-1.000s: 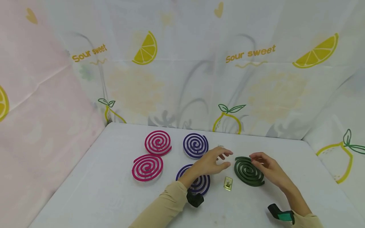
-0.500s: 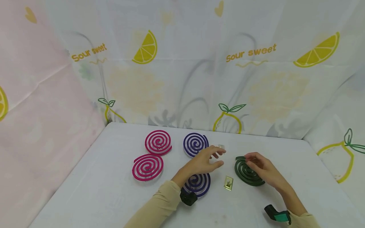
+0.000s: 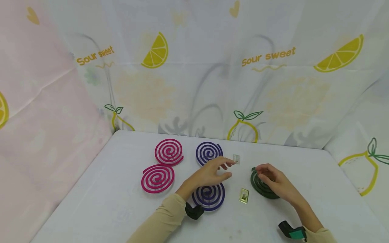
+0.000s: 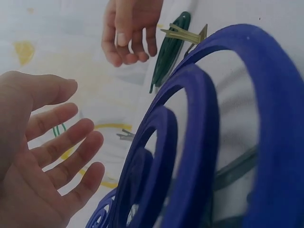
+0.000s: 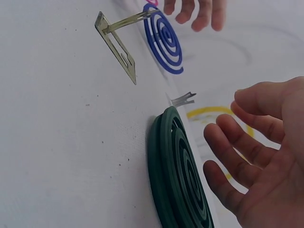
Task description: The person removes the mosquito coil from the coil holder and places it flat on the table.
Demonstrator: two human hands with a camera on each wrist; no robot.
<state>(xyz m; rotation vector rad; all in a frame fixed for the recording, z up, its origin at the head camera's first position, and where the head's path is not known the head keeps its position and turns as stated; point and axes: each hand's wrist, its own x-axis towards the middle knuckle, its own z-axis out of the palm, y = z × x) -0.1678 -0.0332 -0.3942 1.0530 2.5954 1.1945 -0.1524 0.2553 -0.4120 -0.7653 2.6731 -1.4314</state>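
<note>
My left hand (image 3: 209,172) hovers with loosely spread fingers over two blue mosquito coils, overlapping the near edge of the rear coil (image 3: 208,154) and the far edge of the front coil (image 3: 207,191). In the left wrist view, the front coil sits raised on a metal support. My right hand (image 3: 275,180) is held above a dark green mosquito coil (image 3: 258,186), covering its right side in the head view. From the right wrist, its relaxed fingers stand apart from that green coil (image 5: 161,180), which looks thick and layered. Both hands hold nothing.
Two pink mosquito coils, a rear one (image 3: 169,152) and a front one (image 3: 157,179), lie at the left. Between the blue and green coils is a gold metal coil stand (image 3: 244,195); a silver stand (image 3: 236,158) lies farther back. Lemon-printed cloth (image 3: 194,84) hangs behind the table.
My left hand has drawn back to the left, uncovering the silver stand and more of the front blue coil. The right hand has shifted left, farther over the green coil. The coils stay put.
</note>
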